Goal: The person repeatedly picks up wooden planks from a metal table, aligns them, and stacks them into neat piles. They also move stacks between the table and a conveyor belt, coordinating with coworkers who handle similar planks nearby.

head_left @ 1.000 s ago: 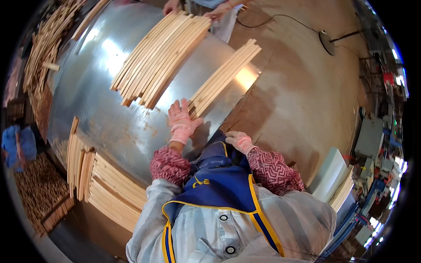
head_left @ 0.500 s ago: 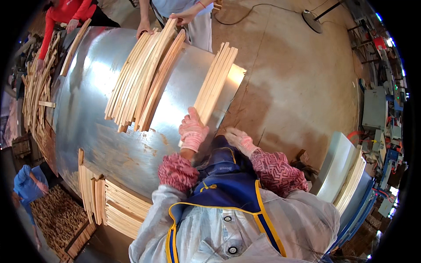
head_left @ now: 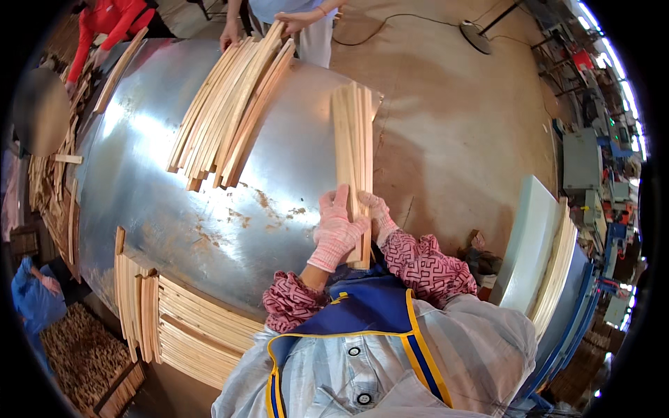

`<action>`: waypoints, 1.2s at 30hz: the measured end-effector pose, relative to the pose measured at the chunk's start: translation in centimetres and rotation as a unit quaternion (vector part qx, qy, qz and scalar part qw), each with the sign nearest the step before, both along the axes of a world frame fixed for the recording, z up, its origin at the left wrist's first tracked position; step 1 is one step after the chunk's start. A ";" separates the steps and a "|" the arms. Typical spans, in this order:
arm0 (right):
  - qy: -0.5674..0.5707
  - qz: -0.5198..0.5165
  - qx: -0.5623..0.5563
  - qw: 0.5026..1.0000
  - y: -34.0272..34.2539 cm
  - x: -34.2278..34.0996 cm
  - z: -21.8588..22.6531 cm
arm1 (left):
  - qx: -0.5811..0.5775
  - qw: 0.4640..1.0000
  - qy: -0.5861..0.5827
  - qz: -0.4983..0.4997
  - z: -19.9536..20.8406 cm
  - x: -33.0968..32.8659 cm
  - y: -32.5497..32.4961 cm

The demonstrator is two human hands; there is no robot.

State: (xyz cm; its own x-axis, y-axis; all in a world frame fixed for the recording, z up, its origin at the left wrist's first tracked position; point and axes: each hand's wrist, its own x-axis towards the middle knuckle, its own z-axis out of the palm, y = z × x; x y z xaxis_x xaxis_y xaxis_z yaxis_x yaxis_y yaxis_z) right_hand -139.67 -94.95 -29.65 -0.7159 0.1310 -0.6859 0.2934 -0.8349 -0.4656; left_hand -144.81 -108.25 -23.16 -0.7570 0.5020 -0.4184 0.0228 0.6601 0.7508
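A small bundle of pale wooden slats (head_left: 352,143) lies along the right edge of a shiny sheet-metal table (head_left: 153,188), pointing away from me. My left hand (head_left: 336,233), in a pink knitted glove, grips the near end of the bundle from the left. From the right, my right hand (head_left: 379,217), gloved the same way, presses against that same end. A larger fan of long slats (head_left: 233,115) rests on the table further left; another person's hands (head_left: 293,21) touch its far end.
Stacks of slats (head_left: 174,313) lie along the table's near-left edge and at its far left (head_left: 59,181). A person in red (head_left: 104,21) stands at the far corner. White boards (head_left: 540,258) lean at my right. A crate of wood pieces (head_left: 83,359) sits low left.
The small bundle has swung from a slant to pointing straight away from me. My right hand came up from near my chest and now holds its near end with the left.
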 end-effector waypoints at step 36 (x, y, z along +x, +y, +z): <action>-0.404 0.058 0.775 0.483 26.8 50.7 16.7 | -0.029 0.781 -0.137 -0.609 2.1 41.8 39.8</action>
